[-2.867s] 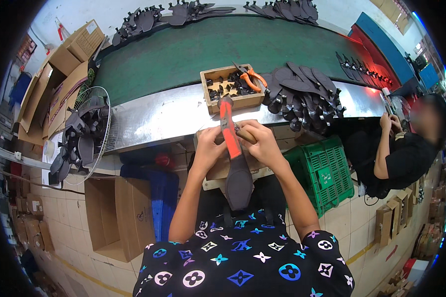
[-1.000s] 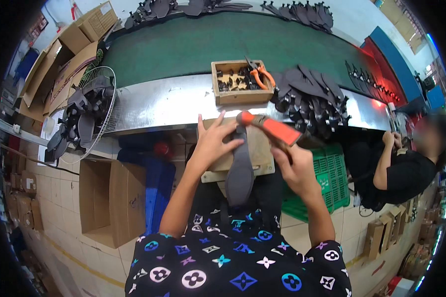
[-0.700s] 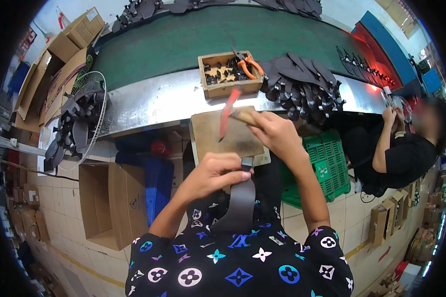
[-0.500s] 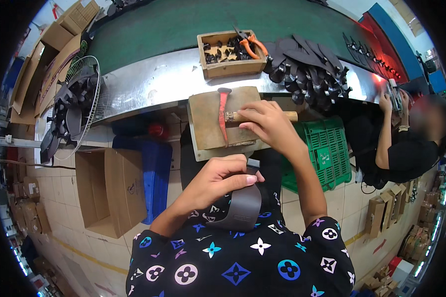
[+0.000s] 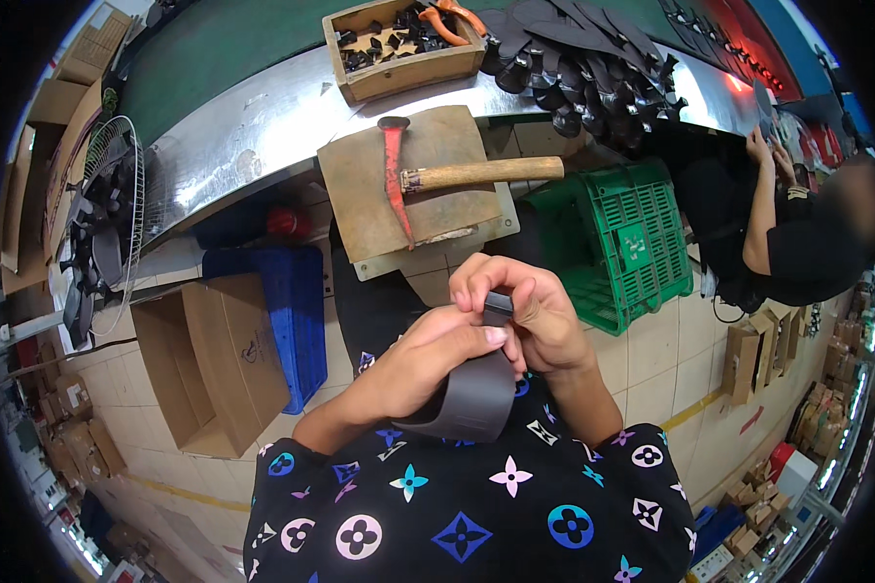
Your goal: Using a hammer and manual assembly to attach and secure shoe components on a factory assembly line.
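Observation:
Both my hands hold a dark grey curved strap-like piece close to my chest. My left hand grips its side with the thumb pressed on top. My right hand pinches the piece's upper end between bent fingers. A hammer with a red head and wooden handle lies untouched on a brown wooden board in front of me, beyond my hands.
A wooden box of small dark parts and orange pliers sits on the metal bench edge. Black shoe pieces are piled at right. A green crate, a blue crate, an open cardboard box and a fan stand below. Another person sits at right.
My right hand laid the hammer on the board and came back to the grey piece. Both hands now hold the piece near my chest, lower than before.

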Action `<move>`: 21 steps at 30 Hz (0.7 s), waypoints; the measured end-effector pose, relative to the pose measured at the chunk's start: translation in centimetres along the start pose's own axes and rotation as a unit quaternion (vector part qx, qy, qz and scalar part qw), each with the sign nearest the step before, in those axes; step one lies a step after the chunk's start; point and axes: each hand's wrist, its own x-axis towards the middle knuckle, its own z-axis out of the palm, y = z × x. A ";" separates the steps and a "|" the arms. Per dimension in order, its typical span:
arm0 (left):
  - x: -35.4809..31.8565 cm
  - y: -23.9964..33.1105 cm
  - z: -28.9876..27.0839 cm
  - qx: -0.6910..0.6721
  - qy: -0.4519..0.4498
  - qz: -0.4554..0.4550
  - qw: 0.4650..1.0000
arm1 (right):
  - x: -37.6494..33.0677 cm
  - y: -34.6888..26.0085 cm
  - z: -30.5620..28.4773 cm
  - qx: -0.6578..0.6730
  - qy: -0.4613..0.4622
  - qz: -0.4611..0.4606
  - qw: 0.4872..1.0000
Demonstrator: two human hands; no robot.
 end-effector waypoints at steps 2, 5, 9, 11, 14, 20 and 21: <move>0.2 -0.6 0.1 -0.001 0.001 0.003 1.000 | -0.1 0.0 -0.1 0.031 -0.005 0.016 0.999; 0.4 -1.1 0.2 0.023 0.018 0.033 0.999 | -0.1 0.7 -0.2 0.050 -0.012 -0.018 0.999; 0.6 -0.9 0.3 0.043 0.018 0.033 0.998 | 0.0 0.3 0.4 0.067 0.042 -0.024 0.997; 0.3 -0.5 0.6 0.062 0.028 0.034 0.997 | 0.1 0.2 0.5 0.074 0.023 -0.047 0.996; 0.1 0.3 0.7 0.091 0.016 0.019 0.996 | 0.0 0.0 1.0 0.103 0.012 -0.057 0.993; 0.5 0.5 0.9 0.007 0.035 -0.006 0.999 | -0.2 0.0 1.1 0.098 0.087 0.000 0.991; 0.6 0.5 0.9 0.009 0.033 -0.009 0.999 | -0.1 -0.1 1.0 0.099 0.089 -0.003 0.991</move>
